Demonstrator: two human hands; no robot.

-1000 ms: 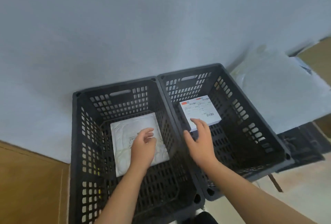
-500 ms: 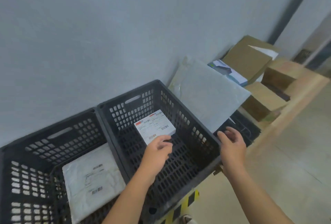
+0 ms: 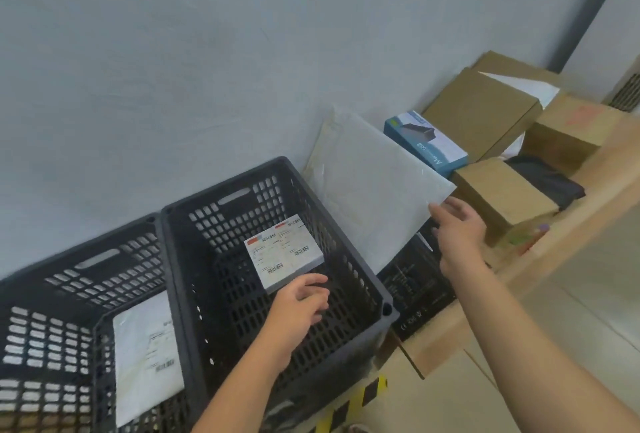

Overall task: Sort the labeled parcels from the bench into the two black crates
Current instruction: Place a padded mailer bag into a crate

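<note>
- My right hand (image 3: 458,229) was spread, fingers straight, holding nothing; its fingertips (image 3: 435,208) were at the near corner of the big white mailer bag (image 3: 374,197). I cannot tell whether they touched it.
- My left hand (image 3: 300,305) hung relaxed and loosely curled inside the right crate (image 3: 242,180), gripping nothing, just beside the near corner of the small white box (image 3: 284,252).
- That small white box lay tilted in the right crate, label up, barcodes showing.
- The big white mailer bag leaned against the wall (image 3: 207,51) just beside the right crate, lying over a flat black box (image 3: 412,280) on the bench (image 3: 588,186).
- The left crate (image 3: 69,256) touched the right crate side by side; a flat white bag (image 3: 145,356) with a label lay on its floor.
- Farther along the bench sat a blue box (image 3: 426,141) and several brown cardboard boxes (image 3: 485,114), close together.
- Yellow and black striped tape (image 3: 346,408) showed low down below the right crate.
</note>
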